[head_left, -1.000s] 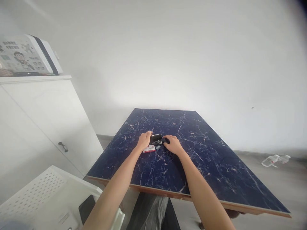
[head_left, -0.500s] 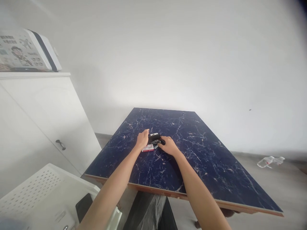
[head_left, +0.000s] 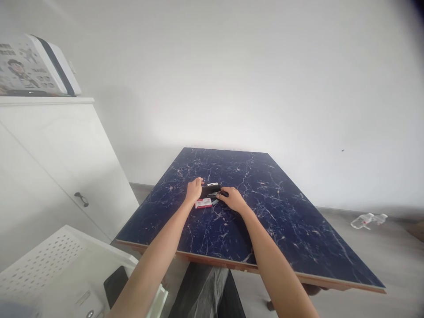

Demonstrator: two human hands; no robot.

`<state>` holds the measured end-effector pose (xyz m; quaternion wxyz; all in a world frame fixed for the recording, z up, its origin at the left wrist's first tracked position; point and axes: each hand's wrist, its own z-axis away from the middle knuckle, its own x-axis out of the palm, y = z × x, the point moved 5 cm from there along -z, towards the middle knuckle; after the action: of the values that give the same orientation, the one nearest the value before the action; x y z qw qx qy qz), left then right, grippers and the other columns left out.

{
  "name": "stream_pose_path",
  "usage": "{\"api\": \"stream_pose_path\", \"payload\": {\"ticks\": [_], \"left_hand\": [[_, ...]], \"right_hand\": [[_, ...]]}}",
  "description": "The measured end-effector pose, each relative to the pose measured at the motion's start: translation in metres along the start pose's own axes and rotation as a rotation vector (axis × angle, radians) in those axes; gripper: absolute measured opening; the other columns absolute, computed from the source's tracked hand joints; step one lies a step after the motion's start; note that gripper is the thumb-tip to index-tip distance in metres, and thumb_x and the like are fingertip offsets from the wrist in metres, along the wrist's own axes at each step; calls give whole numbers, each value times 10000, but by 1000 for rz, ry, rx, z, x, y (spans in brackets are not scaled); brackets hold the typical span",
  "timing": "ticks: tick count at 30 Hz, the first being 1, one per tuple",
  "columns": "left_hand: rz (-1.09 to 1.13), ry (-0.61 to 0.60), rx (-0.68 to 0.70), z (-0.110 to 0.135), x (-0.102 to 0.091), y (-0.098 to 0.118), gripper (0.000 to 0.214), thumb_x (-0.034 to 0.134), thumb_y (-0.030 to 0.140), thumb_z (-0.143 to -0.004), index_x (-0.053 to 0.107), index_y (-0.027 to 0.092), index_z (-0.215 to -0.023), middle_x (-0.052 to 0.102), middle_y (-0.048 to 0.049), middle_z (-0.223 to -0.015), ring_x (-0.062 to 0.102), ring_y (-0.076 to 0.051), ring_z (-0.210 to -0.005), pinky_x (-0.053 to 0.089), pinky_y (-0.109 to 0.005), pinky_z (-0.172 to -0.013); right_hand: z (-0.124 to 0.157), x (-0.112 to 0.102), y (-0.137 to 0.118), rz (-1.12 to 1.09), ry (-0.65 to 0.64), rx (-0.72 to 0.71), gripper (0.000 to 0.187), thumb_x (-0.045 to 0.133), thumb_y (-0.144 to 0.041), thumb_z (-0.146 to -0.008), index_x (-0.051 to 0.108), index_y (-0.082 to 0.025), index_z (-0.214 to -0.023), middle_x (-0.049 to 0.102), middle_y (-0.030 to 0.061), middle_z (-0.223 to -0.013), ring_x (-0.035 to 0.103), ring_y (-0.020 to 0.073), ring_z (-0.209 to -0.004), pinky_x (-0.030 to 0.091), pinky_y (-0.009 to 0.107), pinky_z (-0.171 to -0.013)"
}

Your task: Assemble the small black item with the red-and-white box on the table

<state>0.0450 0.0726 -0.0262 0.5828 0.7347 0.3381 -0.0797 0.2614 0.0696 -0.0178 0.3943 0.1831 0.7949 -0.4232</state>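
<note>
My left hand (head_left: 194,190) is at the left end of a dark oblong piece (head_left: 211,190), its fingers curled against it. My right hand (head_left: 232,198) is closed on a black stapler (head_left: 225,193), whose metal part points left along the near side of the dark piece. The thumb and fingers partly hide it. Just in front of the left hand lies a small red and white box (head_left: 203,203). A small grey piece (head_left: 215,201) lies beside the box, and a white item with dark print (head_left: 212,184) shows behind the dark piece.
The blue marbled table (head_left: 271,212) stands against a white wall. A white perforated basket (head_left: 66,247) with a dark flat object (head_left: 115,282) is at lower left, near a white cabinet (head_left: 62,154). Clear plastic bottles (head_left: 364,221) lie on the floor at right.
The view has shifted slightly. My left hand has moved a little to the left, and more of the dark piece shows between the hands. My right hand stays on the stapler.
</note>
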Motion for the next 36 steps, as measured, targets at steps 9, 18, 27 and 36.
{"api": "stream_pose_path", "payload": {"ticks": [9, 18, 27, 36], "left_hand": [[42, 27, -24, -1, -3, -4, 379, 366, 134, -951, 692, 201, -1132, 763, -59, -1039, 668, -204, -1069, 471, -354, -993], [60, 27, -15, 0, -1, -4, 386, 376, 106, -919, 707, 193, -1098, 763, -64, -1020, 683, -198, -1021, 489, -343, -961], [38, 9, -10, 2, -7, 2, 290, 453, 201, -931, 720, 195, -1043, 763, -64, -1025, 689, -222, -1012, 496, -334, -943], [10, -3, 9, 5, -8, 7, 293, 443, 196, -924, 735, 203, -956, 766, -51, -936, 696, -215, -946, 498, -324, -914]], "right_hand": [[0, -2, -3, -6, -15, 10, 220, 638, -395, -895, 720, -220, -999, 733, 54, -998, 614, 248, -980, 416, 320, -881], [-1, -1, -2, 16, -5, 6, 218, 659, -386, -881, 727, -219, -1003, 735, 53, -1016, 622, 246, -987, 431, 328, -907], [1, -17, 12, -154, -120, 32, 214, 614, -350, -897, 748, -257, -1036, 749, 18, -1074, 676, 220, -975, 470, 318, -888], [7, -40, 28, -112, -80, 166, 198, 692, -326, -803, 735, -232, -971, 741, 52, -989, 675, 226, -916, 480, 318, -838]]}}
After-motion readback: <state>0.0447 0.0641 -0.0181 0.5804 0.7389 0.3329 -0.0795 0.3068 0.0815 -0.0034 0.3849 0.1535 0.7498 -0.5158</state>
